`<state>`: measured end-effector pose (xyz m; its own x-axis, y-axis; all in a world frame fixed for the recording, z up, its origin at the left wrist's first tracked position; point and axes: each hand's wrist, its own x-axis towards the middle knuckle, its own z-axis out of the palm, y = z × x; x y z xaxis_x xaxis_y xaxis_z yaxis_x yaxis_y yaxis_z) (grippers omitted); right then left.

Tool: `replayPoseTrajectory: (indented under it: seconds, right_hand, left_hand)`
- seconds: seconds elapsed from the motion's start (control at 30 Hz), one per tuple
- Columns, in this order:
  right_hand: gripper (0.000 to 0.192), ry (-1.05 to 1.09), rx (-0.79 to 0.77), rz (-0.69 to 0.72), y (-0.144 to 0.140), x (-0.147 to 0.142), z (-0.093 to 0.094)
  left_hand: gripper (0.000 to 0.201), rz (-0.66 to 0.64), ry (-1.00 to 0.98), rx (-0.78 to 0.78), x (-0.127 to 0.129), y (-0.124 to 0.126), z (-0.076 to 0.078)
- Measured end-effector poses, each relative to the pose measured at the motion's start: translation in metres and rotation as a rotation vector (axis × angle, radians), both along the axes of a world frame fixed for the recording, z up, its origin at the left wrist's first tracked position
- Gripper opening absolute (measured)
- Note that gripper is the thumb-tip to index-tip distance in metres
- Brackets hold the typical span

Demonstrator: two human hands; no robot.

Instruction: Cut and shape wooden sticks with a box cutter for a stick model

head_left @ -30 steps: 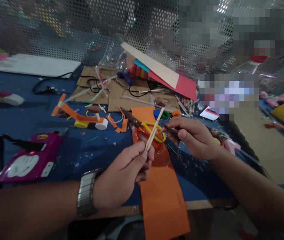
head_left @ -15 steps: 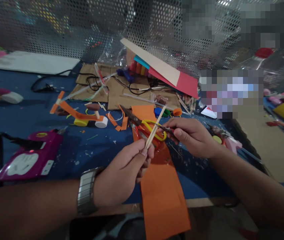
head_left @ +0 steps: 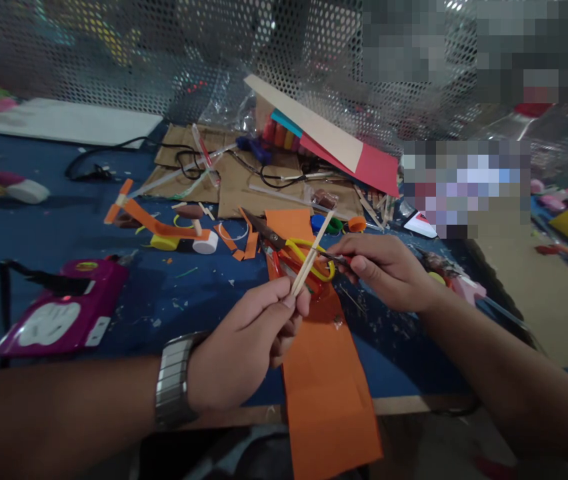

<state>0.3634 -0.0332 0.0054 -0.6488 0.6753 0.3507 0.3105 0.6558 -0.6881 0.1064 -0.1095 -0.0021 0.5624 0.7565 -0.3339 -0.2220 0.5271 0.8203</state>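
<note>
My left hand (head_left: 251,340), with a metal watch on the wrist, pinches the lower end of a thin wooden stick (head_left: 313,252) that points up and to the right. My right hand (head_left: 389,270) grips a small dark tool whose tip (head_left: 329,255) meets the stick near its middle. Just behind the stick, scissors (head_left: 289,250) with yellow and red handles lie on a long orange paper strip (head_left: 324,363) that hangs over the table's near edge.
A blue table (head_left: 54,227) holds a magenta device (head_left: 64,317) with a black cord at left, orange paper scraps, a white roll (head_left: 205,243), brown cardboard with cables, and a tilted red and tan board (head_left: 329,143). A perforated metal screen stands behind.
My right hand has moved slightly left, bringing the dark tool's tip up against the stick. My left hand has stayed put.
</note>
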Motion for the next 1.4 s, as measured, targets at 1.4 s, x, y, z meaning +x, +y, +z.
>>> replayPoseTrajectory:
  seconds: [1.4]
  right_hand:
    - [0.041,0.063,0.089,0.006,-0.003,0.001,0.009]
  left_hand:
    - [0.046,0.029,-0.02,0.102,0.0,-0.001,-0.001]
